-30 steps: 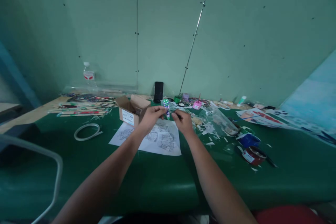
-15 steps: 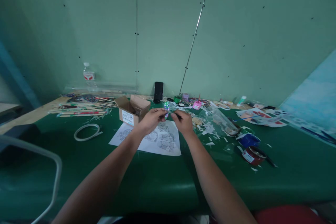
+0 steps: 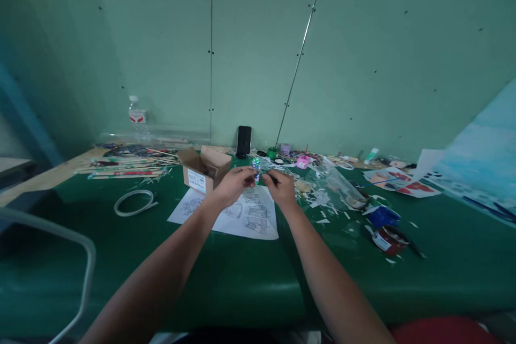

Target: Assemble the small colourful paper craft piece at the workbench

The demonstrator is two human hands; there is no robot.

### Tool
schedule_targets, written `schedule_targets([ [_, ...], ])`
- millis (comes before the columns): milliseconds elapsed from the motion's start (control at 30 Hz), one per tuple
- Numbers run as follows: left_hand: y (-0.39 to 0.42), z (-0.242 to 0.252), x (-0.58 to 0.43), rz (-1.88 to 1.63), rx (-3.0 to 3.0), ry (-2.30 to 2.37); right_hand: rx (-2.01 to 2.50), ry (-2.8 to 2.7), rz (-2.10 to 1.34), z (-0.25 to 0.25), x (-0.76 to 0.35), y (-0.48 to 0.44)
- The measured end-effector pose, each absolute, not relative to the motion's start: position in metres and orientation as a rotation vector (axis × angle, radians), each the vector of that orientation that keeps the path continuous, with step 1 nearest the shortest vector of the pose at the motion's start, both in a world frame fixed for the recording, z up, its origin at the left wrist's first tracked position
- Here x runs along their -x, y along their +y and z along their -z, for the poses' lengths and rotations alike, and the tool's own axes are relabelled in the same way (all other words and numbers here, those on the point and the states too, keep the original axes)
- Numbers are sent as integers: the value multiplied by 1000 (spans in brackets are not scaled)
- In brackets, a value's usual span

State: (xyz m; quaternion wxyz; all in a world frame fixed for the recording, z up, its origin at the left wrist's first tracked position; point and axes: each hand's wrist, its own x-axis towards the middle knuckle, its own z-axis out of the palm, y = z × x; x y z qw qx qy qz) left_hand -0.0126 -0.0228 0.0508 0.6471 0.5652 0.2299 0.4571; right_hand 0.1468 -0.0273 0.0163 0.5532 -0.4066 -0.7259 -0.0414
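Straight ahead, my left hand (image 3: 234, 185) pinches a small shiny, iridescent green and purple piece (image 3: 256, 164) that stands upright; its kind is too small to tell. My right hand (image 3: 282, 187) is closed just right of it, fingertips close to the piece. Something dark shows at those fingers, but I cannot make out what it is. Beneath both hands lies a white sheet of paper (image 3: 226, 226) printed with black line drawings. An open cardboard box (image 3: 201, 174) stands just left of my left hand.
A phone (image 3: 243, 141) leans on the wall. Sticks (image 3: 124, 169), a coiled white tube (image 3: 121, 209) and a water bottle (image 3: 137, 115) are at left. Right are paper scraps (image 3: 321, 199), a clear plastic container (image 3: 342, 185), a blue cup (image 3: 382, 216) and a dark red tin (image 3: 390, 240).
Both hands keep nearly the same place and grip, and the shiny piece looks slightly turned. At far right, a pale sheet edge now stands up behind the red-patterned paper.
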Motion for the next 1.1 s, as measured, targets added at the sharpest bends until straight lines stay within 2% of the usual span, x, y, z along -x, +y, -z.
schedule_targets([
  [600,-32,-56,11,-963,-1184,414,1022,-1497,92,-20,-162,-24],
  [800,-29,-54,10,-1097,-1272,512,902,-1650,68,-18,-153,-28],
  [1100,-27,-53,10,-1097,-1311,478,887,-1717,165,-17,-146,-29],
])
